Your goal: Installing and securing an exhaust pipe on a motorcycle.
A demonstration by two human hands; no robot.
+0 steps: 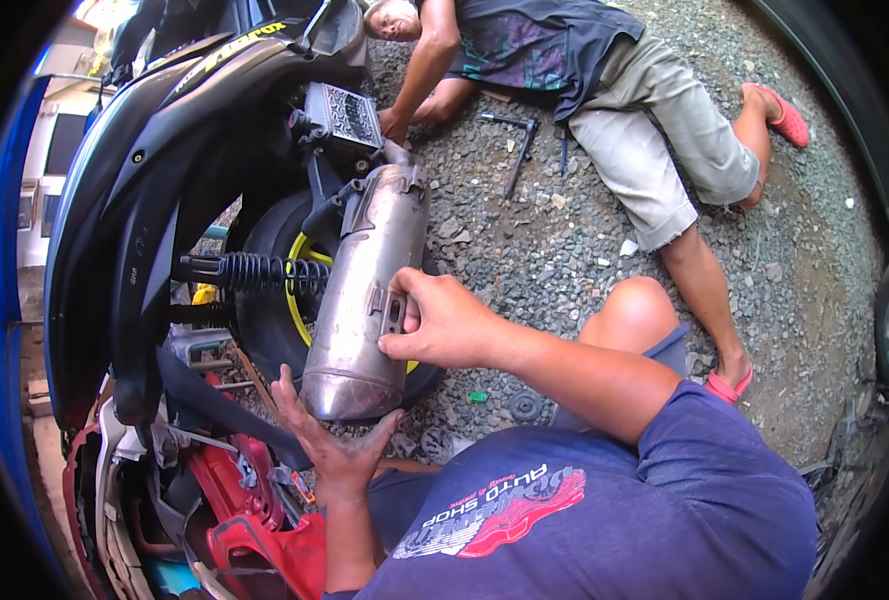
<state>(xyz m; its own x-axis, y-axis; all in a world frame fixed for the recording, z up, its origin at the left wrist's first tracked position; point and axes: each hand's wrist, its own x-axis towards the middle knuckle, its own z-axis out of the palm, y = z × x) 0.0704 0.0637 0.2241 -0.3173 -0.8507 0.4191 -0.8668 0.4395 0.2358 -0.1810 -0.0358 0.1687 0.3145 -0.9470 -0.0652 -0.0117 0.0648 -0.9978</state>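
A silver, scuffed muffler [364, 270] lies lengthwise beside the rear wheel of a black scooter [154, 160]. My left hand [339, 440], dark with grime, cups its near end, with fingers spread on one side and thumb on the other. Partway along the body, my right hand [444, 315] pinches the small slotted bracket [388, 308] on its right side between thumb and curled fingers. At the far end, next to a patterned radiator cover [349, 115], another person's hand [394, 125] reaches in by the exhaust pipe [396, 153]; what it grips is hidden.
That person, in grey shorts [634, 140], lies on the gravel [584, 260] at the far side. A dark T-shaped wrench [520, 150] rests near them. Shock absorber [254, 272] and yellow-rimmed tyre [264, 300] sit left of the muffler. Red body panels [254, 545] are piled lower left.
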